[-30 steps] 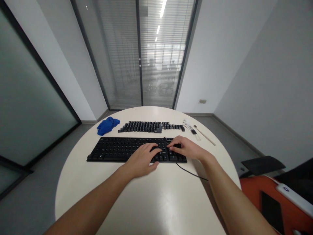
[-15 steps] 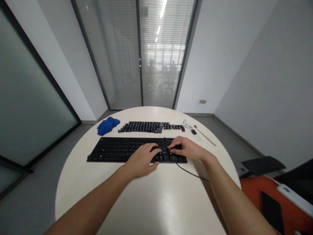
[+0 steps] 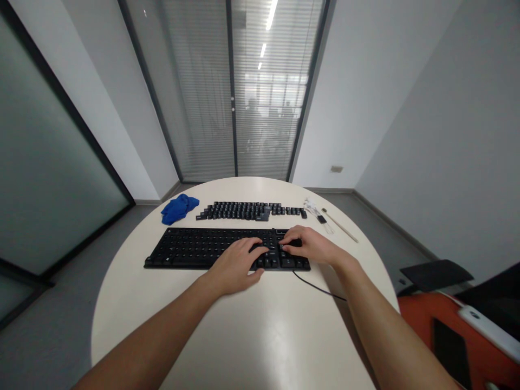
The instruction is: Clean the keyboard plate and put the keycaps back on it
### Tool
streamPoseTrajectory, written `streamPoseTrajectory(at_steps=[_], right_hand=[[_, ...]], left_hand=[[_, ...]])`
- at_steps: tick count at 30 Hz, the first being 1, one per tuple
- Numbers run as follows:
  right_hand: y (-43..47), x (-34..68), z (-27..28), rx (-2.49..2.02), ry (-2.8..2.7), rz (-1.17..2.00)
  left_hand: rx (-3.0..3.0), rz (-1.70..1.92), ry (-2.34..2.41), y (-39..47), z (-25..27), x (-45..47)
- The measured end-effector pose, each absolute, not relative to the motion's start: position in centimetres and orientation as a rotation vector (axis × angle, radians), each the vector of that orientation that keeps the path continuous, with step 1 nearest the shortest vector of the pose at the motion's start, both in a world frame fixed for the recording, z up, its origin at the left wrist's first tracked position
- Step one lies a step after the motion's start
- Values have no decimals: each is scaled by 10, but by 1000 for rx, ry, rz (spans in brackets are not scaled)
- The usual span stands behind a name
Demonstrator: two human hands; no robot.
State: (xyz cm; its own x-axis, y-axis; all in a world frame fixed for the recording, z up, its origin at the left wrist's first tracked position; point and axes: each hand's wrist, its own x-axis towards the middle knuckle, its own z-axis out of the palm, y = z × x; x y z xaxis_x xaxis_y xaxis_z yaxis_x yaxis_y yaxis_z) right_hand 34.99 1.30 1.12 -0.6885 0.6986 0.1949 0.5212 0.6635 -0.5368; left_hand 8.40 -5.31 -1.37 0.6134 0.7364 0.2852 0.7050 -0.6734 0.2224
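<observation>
A black keyboard (image 3: 190, 246) lies across the table, most of its main key area bare of keycaps. My left hand (image 3: 233, 265) rests over its right half, fingers spread, the thumb at the front edge, holding nothing. Over the number pad, my right hand (image 3: 311, 244) has its thumb and index finger closed around a small black keycap (image 3: 281, 246), which stays mostly hidden. Whether that keycap is seated or lifted cannot be made out. Behind the keyboard, loose black keycaps (image 3: 238, 210) are laid out in rows. The keyboard's cable (image 3: 319, 288) runs off to the right.
A crumpled blue cloth (image 3: 179, 208) lies at the back left of the round white table (image 3: 260, 336). At the back right are a thin brush (image 3: 341, 225) and a wire puller with a black handle (image 3: 322, 219). An orange chair (image 3: 418, 319) stands at the right.
My right thumb and index finger have shifted very slightly to the right over the number pad. The left hand and the keyboard look the same.
</observation>
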Motion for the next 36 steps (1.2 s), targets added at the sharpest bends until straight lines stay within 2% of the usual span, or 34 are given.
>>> streamPoseTrajectory(at_steps=[23, 36], right_hand=[[15, 352, 4, -1010, -2385, 770], [16, 352, 3, -973, -2445, 691]], left_hand=[[2748, 566, 1215, -53, -15, 83], [2742, 563, 1218, -52, -15, 84]])
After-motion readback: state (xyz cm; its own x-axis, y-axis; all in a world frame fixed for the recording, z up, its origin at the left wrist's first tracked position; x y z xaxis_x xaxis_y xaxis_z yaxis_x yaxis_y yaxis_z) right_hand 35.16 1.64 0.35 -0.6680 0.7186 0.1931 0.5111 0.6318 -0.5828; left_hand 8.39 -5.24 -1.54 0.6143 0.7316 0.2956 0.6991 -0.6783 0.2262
